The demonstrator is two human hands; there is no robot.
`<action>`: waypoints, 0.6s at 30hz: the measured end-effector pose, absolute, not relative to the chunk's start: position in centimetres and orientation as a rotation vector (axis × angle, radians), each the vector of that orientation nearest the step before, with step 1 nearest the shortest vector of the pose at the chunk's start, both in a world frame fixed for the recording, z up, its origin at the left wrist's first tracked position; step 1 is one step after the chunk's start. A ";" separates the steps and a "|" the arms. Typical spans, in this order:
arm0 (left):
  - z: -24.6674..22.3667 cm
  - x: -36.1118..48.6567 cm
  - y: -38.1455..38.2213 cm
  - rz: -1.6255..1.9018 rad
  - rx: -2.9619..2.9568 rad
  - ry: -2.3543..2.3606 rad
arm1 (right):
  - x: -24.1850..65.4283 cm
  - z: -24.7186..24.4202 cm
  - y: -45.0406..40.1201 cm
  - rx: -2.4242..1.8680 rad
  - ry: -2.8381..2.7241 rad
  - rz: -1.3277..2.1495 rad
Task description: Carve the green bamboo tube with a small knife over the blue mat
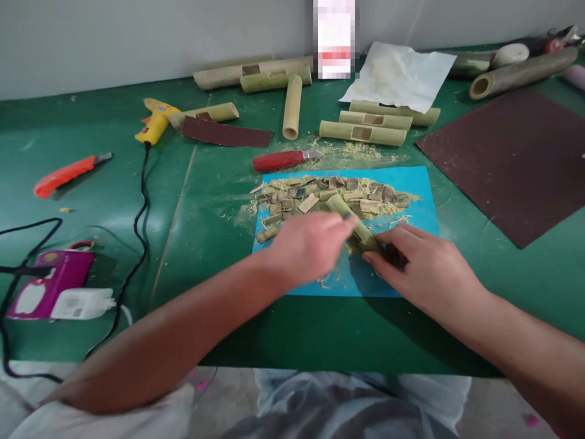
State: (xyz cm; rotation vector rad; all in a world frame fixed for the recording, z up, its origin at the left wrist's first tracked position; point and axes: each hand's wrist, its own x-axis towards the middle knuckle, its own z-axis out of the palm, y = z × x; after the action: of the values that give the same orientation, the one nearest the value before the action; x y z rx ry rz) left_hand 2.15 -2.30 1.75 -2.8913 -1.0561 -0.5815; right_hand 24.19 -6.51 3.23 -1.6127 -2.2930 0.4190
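Observation:
A pale green bamboo tube [364, 234] lies at a slant over a blue sheet [415, 189]. My right hand [415, 259] grips its near end between thumb and fingers. My left hand [317, 241], slightly blurred, is closed at the tube's middle, with a small dark piece showing at the fingertips; what it holds is too small to name. Bamboo chips [308, 203] and shavings are heaped along the upper part of the sheet. A red-handled knife [278, 161] rests just beyond the sheet, its blade pointing right.
Notched bamboo tubes [363, 133] and white paper [397, 73] lie at the back. Brown sandpaper [512, 164] covers the right side. Leftward are a yellow glue gun [157, 122] with its black cord, an orange cutter [66, 175] and a purple power strip [59, 274].

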 end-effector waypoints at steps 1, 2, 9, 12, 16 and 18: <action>1.7 2.1 -2.3 -0.571 -2.925 -1.016 | 24.2 3.2 -6.5 -1.606 -2.294 0.431; 1.7 2.1 -2.3 -0.557 -2.950 -0.999 | 24.2 3.2 -6.5 -1.601 -2.291 0.441; 1.9 1.8 -2.3 -0.490 -2.970 -1.006 | 24.4 3.1 -6.4 -1.555 -2.277 0.426; 1.9 1.7 -2.2 -0.527 -2.899 -1.118 | 24.4 3.2 -6.5 -1.550 -2.278 0.415; 1.8 1.7 -2.2 -0.552 -2.923 -1.042 | 24.3 3.2 -6.5 -1.545 -2.287 0.384; 1.8 1.7 -2.2 -0.545 -2.962 -0.946 | 24.3 3.2 -6.5 -1.556 -2.287 0.391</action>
State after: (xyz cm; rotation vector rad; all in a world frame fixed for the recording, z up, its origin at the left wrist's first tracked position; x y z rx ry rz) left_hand 1.68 -2.18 1.84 -2.9623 -0.9464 -0.5453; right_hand 24.28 -6.53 3.23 -1.5556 -2.2869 0.3914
